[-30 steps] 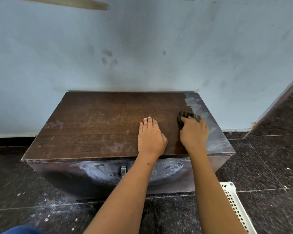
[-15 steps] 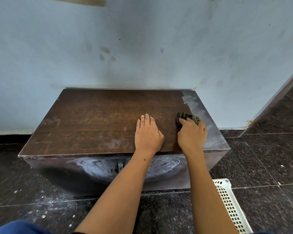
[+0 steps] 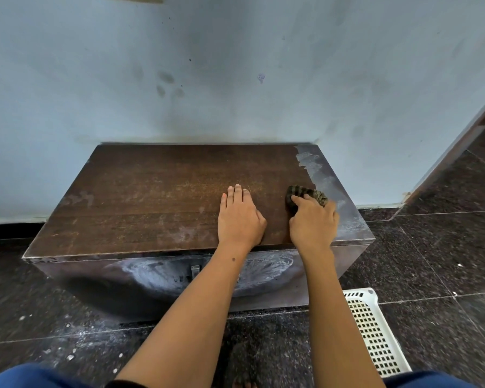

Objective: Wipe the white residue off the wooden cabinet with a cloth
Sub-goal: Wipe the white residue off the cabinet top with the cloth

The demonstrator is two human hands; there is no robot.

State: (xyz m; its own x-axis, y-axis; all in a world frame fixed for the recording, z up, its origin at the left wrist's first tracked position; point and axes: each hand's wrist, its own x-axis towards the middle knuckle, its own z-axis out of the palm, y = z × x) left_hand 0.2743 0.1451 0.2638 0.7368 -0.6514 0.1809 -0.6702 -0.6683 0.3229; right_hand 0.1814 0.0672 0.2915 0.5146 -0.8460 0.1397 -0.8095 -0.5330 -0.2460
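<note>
Right hand (image 3: 312, 226) barely shifted, still gripping crumpled striped cloth (image 3: 305, 195); left hand (image 3: 240, 219) flat on wooden cabinet (image 3: 151, 197)

Dark floor (image 3: 431, 247) — cabinet (image 3: 151, 197), white basket (image 3: 375, 331) (perforated)

Pale blue wall (image 3: 235, 65) behind — white perforated basket (image 3: 373, 331) on dark speckled floor (image 3: 445, 247)

A pale blue wall (image 3: 235, 65), smudged with dark marks, rises beyond the hands. Dark speckled floor tiles (image 3: 431, 247) spread below and to the right, dusted with white flecks. A white perforated basket (image 3: 375, 331) sits lower right.
</note>
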